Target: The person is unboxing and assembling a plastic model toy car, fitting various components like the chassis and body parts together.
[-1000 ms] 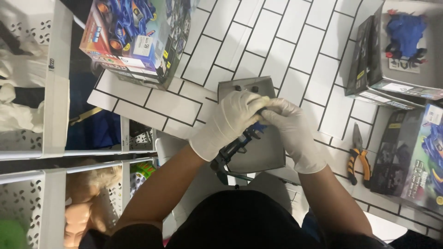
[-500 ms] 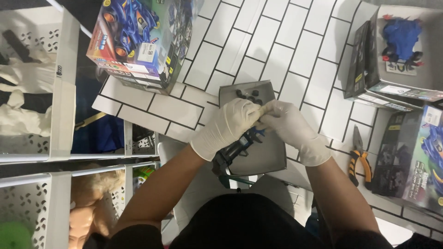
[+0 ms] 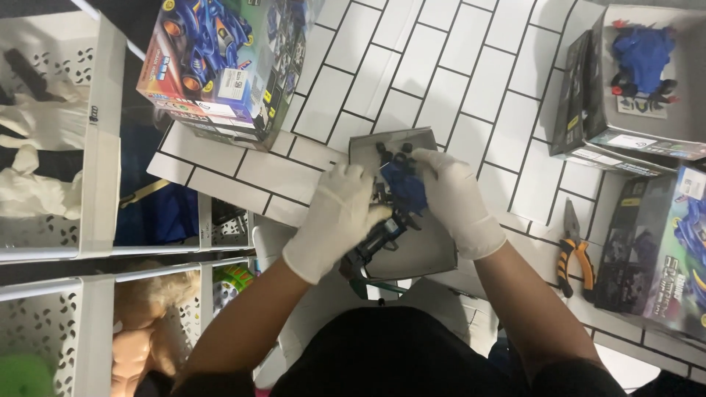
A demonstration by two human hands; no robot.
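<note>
Gripping a small blue toy car (image 3: 403,185) from both sides, the left hand (image 3: 340,217) and right hand (image 3: 450,198), both in white gloves, meet over a grey tray (image 3: 423,254). The left hand is clenched round the car's dark underside, the right hand's fingers curl over its blue shell; how the car's parts fit together is hidden between the palms. A few small black pieces (image 3: 390,149) lie on the tray just beyond the fingertips, too small to make out. A dark-green tool (image 3: 360,273) pokes out beneath the left wrist, mostly covered.

Below it all, a worktop (image 3: 441,66) patterned in white tiles with dark lines. Far side of the left hand, a colourful toy-car box (image 3: 220,66); beyond the right hand, more boxes (image 3: 640,81), cut off by the frame edge. Orange-handled pliers (image 3: 573,254) lie just outside the right forearm. Out past the left arm, white perforated bins (image 3: 44,132) hold pale cloth and a doll, only partly seen.
</note>
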